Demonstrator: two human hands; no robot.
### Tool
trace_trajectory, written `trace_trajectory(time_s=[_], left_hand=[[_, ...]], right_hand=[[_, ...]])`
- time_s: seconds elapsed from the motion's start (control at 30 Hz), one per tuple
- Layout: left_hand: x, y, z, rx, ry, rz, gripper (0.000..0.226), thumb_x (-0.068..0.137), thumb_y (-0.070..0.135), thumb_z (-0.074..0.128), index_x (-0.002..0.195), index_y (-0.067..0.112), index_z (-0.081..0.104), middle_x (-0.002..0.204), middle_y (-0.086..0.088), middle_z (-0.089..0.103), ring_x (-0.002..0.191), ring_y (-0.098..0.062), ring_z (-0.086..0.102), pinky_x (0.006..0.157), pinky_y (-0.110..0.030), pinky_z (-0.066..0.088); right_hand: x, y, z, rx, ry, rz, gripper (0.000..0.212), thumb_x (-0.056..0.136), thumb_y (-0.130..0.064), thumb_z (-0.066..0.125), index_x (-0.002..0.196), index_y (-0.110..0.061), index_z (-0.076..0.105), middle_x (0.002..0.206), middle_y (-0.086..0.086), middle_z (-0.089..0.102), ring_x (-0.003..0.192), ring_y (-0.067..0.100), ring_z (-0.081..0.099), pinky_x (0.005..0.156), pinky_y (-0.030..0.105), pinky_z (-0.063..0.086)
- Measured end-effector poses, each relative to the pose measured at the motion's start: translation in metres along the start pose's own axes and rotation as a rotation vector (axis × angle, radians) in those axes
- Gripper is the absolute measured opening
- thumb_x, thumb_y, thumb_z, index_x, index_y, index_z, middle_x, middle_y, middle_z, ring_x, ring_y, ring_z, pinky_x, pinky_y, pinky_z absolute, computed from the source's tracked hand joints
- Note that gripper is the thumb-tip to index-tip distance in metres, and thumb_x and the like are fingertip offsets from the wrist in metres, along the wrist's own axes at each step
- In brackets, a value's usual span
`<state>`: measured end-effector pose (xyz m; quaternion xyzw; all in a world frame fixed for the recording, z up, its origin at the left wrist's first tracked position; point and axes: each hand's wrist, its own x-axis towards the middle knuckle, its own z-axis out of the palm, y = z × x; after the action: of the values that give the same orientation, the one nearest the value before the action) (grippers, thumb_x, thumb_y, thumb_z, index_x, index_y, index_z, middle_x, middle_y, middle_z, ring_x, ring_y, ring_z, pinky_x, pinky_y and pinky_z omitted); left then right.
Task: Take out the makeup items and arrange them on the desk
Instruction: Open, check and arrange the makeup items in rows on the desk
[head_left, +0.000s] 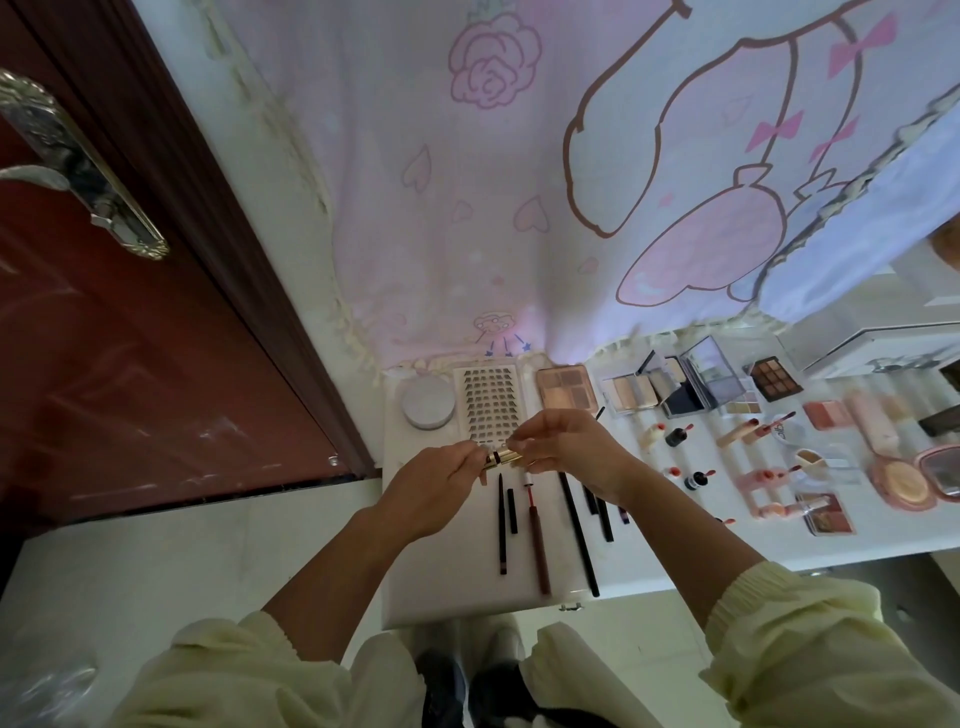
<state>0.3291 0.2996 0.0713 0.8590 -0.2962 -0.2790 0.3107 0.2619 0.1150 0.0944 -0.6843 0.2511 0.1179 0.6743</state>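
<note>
A small gold lipstick tube (500, 458) with a dark band is held above the white desk (467, 592). My left hand (439, 480) grips its left end and my right hand (563, 441) pinches its right end. Below my hands lie several slim pencils and liners (537, 540) side by side. Behind them sit a round white compact (427, 401) and a white tray of false lash clusters (489, 400). To the right, an eyeshadow palette (565, 387), open compacts (685, 387), small lip tints (678, 435) and pink blush cases (906, 475) are spread over the desk.
A pink and white cartoon curtain (519, 182) hangs behind the desk. A dark red door (130, 338) with a metal handle (67, 166) stands at the left. A clear box (872, 348) sits at the far right. My shoes (467, 680) show below the desk's front edge.
</note>
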Motion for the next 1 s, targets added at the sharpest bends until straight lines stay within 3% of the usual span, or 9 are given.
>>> trace_trajectory(time_s=[0.13, 0.23, 0.3, 0.43, 0.5, 0.63, 0.7, 0.8, 1.0], left_hand=[[0.0, -0.0001, -0.0009, 0.007, 0.005, 0.006, 0.036, 0.103, 0.038, 0.031, 0.087, 0.021, 0.059, 0.065, 0.007, 0.051, 0.059, -0.007, 0.046, 0.056, -0.026, 0.032], [-0.0005, 0.0003, -0.0016, 0.013, 0.005, 0.005, 0.035, 0.103, 0.038, 0.032, 0.077, 0.027, 0.053, 0.064, 0.009, 0.05, 0.059, -0.007, 0.045, 0.056, -0.026, 0.03], [-0.0009, 0.0009, -0.002, 0.005, 0.003, 0.0, 0.034, 0.103, 0.037, 0.032, 0.077, 0.028, 0.052, 0.065, 0.009, 0.05, 0.06, -0.007, 0.045, 0.056, -0.025, 0.03], [-0.0002, 0.0002, -0.0028, 0.021, 0.005, -0.001, 0.037, 0.103, 0.038, 0.032, 0.088, 0.021, 0.061, 0.065, 0.009, 0.051, 0.06, -0.007, 0.047, 0.056, -0.026, 0.031], [0.0007, -0.0003, -0.0023, 0.026, 0.001, -0.006, 0.036, 0.103, 0.038, 0.032, 0.086, 0.022, 0.06, 0.065, 0.008, 0.051, 0.061, -0.008, 0.047, 0.057, -0.027, 0.032], [0.0027, -0.0004, -0.0027, 0.023, 0.008, -0.017, 0.037, 0.103, 0.04, 0.031, 0.084, 0.024, 0.058, 0.067, 0.007, 0.053, 0.062, -0.009, 0.048, 0.058, -0.028, 0.033], [0.0041, -0.0003, -0.0032, 0.02, 0.012, -0.015, 0.037, 0.103, 0.039, 0.032, 0.087, 0.021, 0.06, 0.066, 0.008, 0.052, 0.061, -0.008, 0.047, 0.057, -0.027, 0.032], [0.0053, 0.0013, -0.0036, 0.02, 0.013, -0.009, 0.037, 0.103, 0.038, 0.033, 0.088, 0.02, 0.061, 0.064, 0.008, 0.05, 0.059, -0.009, 0.046, 0.055, -0.025, 0.03], [0.0066, 0.0024, -0.0057, 0.008, 0.016, -0.026, 0.037, 0.103, 0.039, 0.033, 0.086, 0.021, 0.06, 0.067, 0.008, 0.053, 0.062, -0.009, 0.048, 0.057, -0.026, 0.033]], right_hand=[[-0.0018, -0.0011, 0.003, -0.067, 0.011, 0.063, 0.031, 0.089, -0.031, 0.068, 0.092, 0.001, 0.065, 0.082, 0.019, 0.073, 0.064, 0.022, 0.07, 0.058, 0.025, 0.055], [0.0004, 0.0016, 0.0, -0.034, 0.002, 0.028, 0.01, 0.084, -0.006, 0.072, 0.091, -0.003, 0.066, 0.083, 0.016, 0.071, 0.071, 0.02, 0.069, 0.07, 0.028, 0.056], [0.0011, 0.0016, -0.0015, 0.021, -0.013, 0.037, 0.014, 0.081, -0.001, 0.072, 0.094, -0.003, 0.066, 0.088, 0.015, 0.071, 0.079, 0.024, 0.07, 0.081, 0.036, 0.056], [0.0009, -0.0011, 0.004, -0.085, 0.008, 0.113, 0.044, 0.087, -0.043, 0.066, 0.092, 0.0, 0.065, 0.081, 0.018, 0.073, 0.064, 0.023, 0.07, 0.058, 0.026, 0.054], [0.002, -0.0003, 0.0039, -0.105, 0.025, 0.09, 0.036, 0.087, -0.037, 0.069, 0.088, -0.001, 0.064, 0.077, 0.017, 0.072, 0.06, 0.02, 0.067, 0.053, 0.021, 0.049], [0.0048, 0.0003, -0.0028, -0.016, -0.018, 0.044, 0.011, 0.084, -0.006, 0.071, 0.093, -0.002, 0.065, 0.086, 0.014, 0.069, 0.071, 0.018, 0.068, 0.069, 0.027, 0.054], [0.005, -0.0006, -0.0019, 0.006, -0.025, 0.069, 0.021, 0.086, -0.017, 0.071, 0.098, 0.0, 0.065, 0.09, 0.017, 0.071, 0.074, 0.024, 0.07, 0.072, 0.034, 0.058], [0.0032, -0.0052, 0.0013, -0.108, 0.011, 0.104, 0.04, 0.088, -0.042, 0.066, 0.09, -0.002, 0.065, 0.078, 0.016, 0.073, 0.064, 0.024, 0.069, 0.056, 0.026, 0.054], [0.0071, -0.0041, -0.0041, -0.065, 0.01, 0.057, 0.025, 0.085, -0.021, 0.073, 0.097, 0.0, 0.066, 0.081, 0.009, 0.073, 0.065, 0.016, 0.067, 0.061, 0.024, 0.053]])
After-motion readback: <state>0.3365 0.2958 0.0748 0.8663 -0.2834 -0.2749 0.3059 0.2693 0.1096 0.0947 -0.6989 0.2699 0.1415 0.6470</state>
